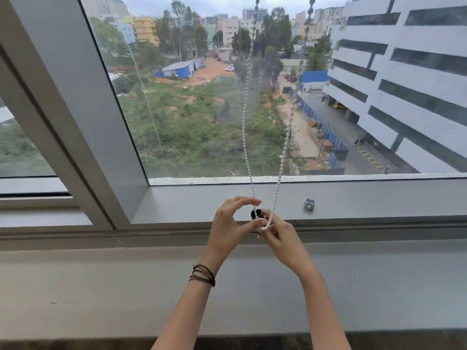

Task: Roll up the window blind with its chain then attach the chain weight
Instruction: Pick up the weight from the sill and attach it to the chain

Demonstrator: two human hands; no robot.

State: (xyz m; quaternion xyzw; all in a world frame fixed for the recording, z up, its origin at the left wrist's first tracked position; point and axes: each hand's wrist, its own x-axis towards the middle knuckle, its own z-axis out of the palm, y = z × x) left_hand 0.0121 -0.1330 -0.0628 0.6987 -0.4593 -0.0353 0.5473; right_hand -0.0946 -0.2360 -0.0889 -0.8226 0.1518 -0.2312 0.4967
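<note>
Your white bead chain drops in two strands, looping at the small black weight. The grey metal sleeve stands upright on the ledge, to its right

The left hand and right hand meet, both pinching.

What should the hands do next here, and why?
Probably press the bottom loop of the bead chain into the black piece: the left hand pinches that piece with beads across it, the right hand holds the loop's slack, and the grey sleeve stands unused on the ledge.
</note>
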